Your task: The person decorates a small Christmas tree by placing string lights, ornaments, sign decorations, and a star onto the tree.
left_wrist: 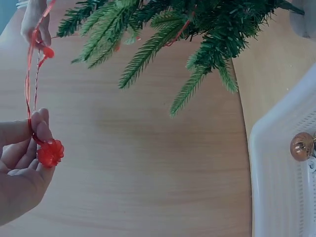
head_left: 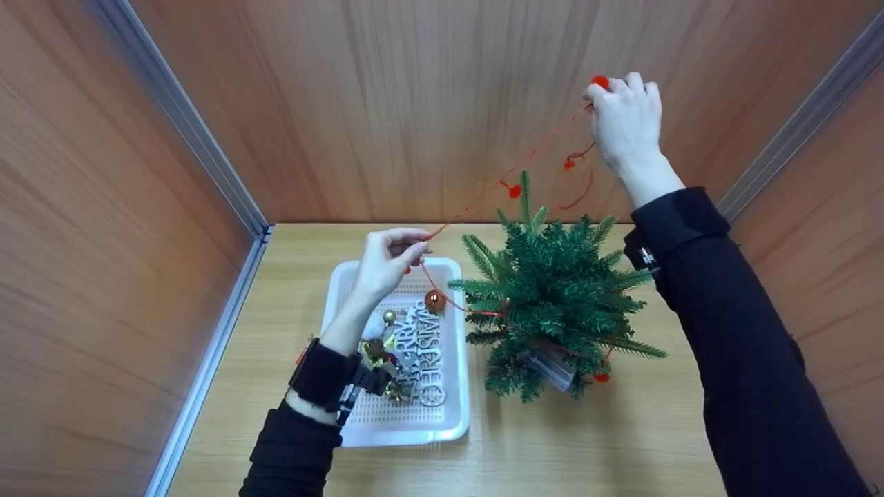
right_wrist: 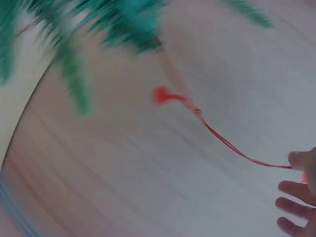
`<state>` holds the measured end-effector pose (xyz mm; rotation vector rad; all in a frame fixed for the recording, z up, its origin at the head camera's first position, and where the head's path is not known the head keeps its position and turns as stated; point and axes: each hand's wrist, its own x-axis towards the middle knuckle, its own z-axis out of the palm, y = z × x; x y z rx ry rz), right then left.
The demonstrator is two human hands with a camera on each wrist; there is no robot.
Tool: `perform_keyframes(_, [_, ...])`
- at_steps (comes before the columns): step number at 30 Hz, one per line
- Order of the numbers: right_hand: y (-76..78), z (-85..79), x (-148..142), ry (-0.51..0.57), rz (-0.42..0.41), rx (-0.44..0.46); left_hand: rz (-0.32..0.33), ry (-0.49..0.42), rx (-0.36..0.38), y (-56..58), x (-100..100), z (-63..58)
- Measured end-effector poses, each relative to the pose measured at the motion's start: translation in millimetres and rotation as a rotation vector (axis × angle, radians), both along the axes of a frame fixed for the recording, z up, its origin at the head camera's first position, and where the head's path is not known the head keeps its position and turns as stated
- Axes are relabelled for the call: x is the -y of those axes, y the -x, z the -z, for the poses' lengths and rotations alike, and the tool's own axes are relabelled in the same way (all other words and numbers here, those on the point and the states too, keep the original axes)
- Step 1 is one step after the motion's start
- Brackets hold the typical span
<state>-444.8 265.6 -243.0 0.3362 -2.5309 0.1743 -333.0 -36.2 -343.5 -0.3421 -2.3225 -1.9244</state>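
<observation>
Wood-grain panels enclose a pale tabletop, where we see a small green tree just R of a white basket. Our L hand pinches a red string w/ red baubles btwn thumb & fingers, above the basket's far end. Our R hand — up high, past the tree — pinches it too, other fingers apart. String spans btwn both hands; from our L it dips past a copper ball into the branches. Basket also has silver lettering + a gold ball.
</observation>
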Motion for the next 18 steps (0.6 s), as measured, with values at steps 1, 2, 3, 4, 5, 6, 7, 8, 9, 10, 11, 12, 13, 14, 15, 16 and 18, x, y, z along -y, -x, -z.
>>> perform_keyframes(1, [0.2,2.2,-2.4,-0.022,0.011,-0.013,0.016,0.013,0.006,0.0,-1.6,1.0])
perform_keyframes(2, [0.1,4.0,-4.2,-0.031,0.015,-0.024,0.031,0.026,0.013,-0.8,-3.0,1.4])
perform_keyframes(3, [-0.1,5.5,-5.4,-0.033,0.019,-0.034,0.043,0.043,0.016,-1.6,-4.1,2.1])
perform_keyframes(4, [-0.2,6.5,-6.2,-0.031,0.019,-0.048,0.055,0.054,0.018,-2.4,-4.7,2.7])
perform_keyframes(5, [-0.4,7.2,-6.6,-0.029,0.015,-0.066,0.06,0.065,0.015,-3.3,-4.9,3.6])
perform_keyframes(6, [-0.4,7.9,-6.7,-0.023,0.004,-0.091,0.063,0.074,0.012,-4.0,-4.8,4.6])
perform_keyframes(7, [-0.4,8.4,-6.4,-0.017,-0.008,-0.118,0.063,0.08,0.01,-4.7,-4.5,5.4])
perform_keyframes(8, [-0.2,8.9,-5.9,-0.008,-0.024,-0.15,0.061,0.086,0.007,-5.3,-4.1,6.4])
perform_keyframes(9, [0.1,9.2,-5.1,0.004,-0.045,-0.184,0.059,0.089,0.002,-5.5,-3.5,7.8])
perform_keyframes(10, [0.5,9.3,-4.1,0.02,-0.068,-0.216,0.058,0.091,0.0,-5.8,-2.9,8.9])
perform_keyframes(11, [1.3,9.3,-3.1,0.041,-0.097,-0.24,0.058,0.091,-0.002,-6.0,-2.3,10.3])
perform_keyframes(12, [1.7,8.9,-2.2,0.07,-0.129,-0.25,0.056,0.093,-0.004,-6.1,-1.7,11.7])
perform_keyframes(13, [2.0,8.1,-1.3,0.098,-0.158,-0.245,0.051,0.093,-0.005,-6.3,-1.1,13.2])
perform_keyframes(14, [2.1,7.2,-0.9,0.127,-0.186,-0.221,0.046,0.097,-0.007,-6.0,-0.6,14.9])
perform_keyframes(15, [1.4,5.7,-0.7,0.172,-0.199,-0.164,0.039,0.101,-0.006,-5.9,-0.1,16.5])
perform_keyframes(16, [0.8,3.1,-0.8,0.233,-0.194,-0.082,0.029,0.107,-0.006,-5.6,0.5,18.4])
perform_keyframes(18, [-1.5,-3.9,-4.5,0.371,-0.163,0.141,-0.002,0.117,0.002,-4.7,1.9,22.7])
